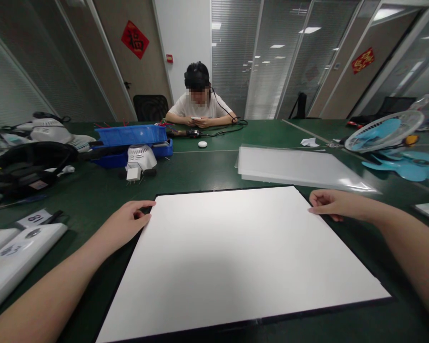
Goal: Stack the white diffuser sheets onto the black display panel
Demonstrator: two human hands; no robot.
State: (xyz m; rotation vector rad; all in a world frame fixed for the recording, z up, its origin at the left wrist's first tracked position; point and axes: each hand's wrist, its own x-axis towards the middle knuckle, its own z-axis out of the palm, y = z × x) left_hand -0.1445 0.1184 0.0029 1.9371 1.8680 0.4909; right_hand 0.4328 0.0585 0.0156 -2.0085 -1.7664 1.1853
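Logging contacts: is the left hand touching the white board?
Touching. In the head view, the left hand meets the left edge of the white board with no visible gap.

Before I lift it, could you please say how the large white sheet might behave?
The white sheet looks thin, so probably light for its size. Being broad, it may flex if held by one edge. The black border along its edges may be a separate layer, apt to slide.
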